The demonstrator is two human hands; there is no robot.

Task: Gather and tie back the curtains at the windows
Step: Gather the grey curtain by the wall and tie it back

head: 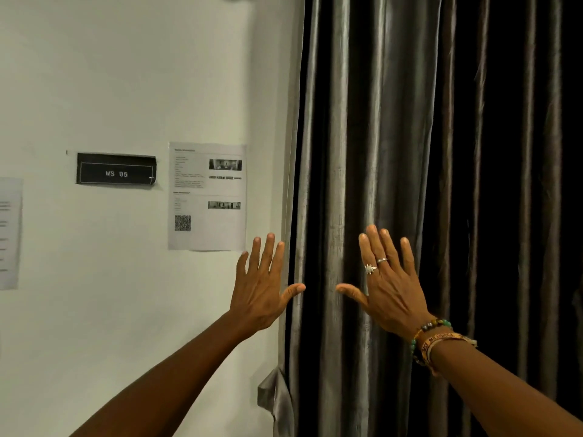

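Observation:
A dark grey pleated curtain (441, 152) hangs closed over the right half of the view, its left edge against the white wall. My left hand (262, 288) is raised with fingers spread in front of the wall, its thumb at the curtain's left edge. My right hand (386, 285), wearing rings and bracelets, is spread flat in front of the curtain folds. Neither hand holds anything. A grey fabric tie-back (274, 395) hangs low at the curtain's left edge.
On the white wall to the left are a black sign reading "WS 05" (116, 169), a printed sheet with a QR code (206, 197), and part of another sheet (9, 233) at the far left.

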